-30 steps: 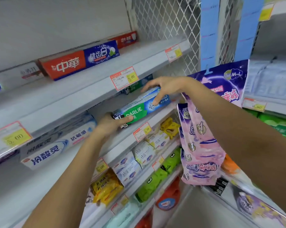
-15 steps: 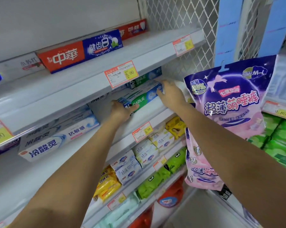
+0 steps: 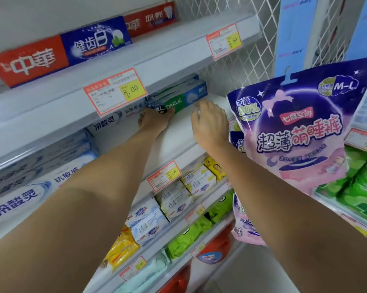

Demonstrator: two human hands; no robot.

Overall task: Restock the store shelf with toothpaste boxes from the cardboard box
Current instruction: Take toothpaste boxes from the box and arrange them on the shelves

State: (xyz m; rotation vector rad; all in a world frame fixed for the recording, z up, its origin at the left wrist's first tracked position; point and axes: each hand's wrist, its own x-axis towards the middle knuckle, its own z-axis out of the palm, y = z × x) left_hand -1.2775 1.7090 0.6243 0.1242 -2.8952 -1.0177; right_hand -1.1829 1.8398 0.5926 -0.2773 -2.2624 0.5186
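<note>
A green and blue Darlie toothpaste box (image 3: 185,97) lies at the back of the second shelf (image 3: 178,132), on top of other boxes of the same kind. My left hand (image 3: 154,122) reaches in under the upper shelf's edge, and its thumb presses against the box's left end. My right hand (image 3: 210,125) is at the box's right end, fingers loosely bent, with a fingertip touching the lower edge. Neither hand wraps around the box. The cardboard box is out of view.
Red and blue toothpaste boxes (image 3: 60,51) line the top shelf. White toothpaste boxes (image 3: 30,187) fill the second shelf's left side. Soap boxes (image 3: 178,197) and green packs (image 3: 191,235) sit on lower shelves. A purple hanging bag (image 3: 301,127) is close to my right forearm.
Both hands carried the Darlie box from the shelf's front edge to the back and set it on the stack. The grip has loosened to fingertip contact.
</note>
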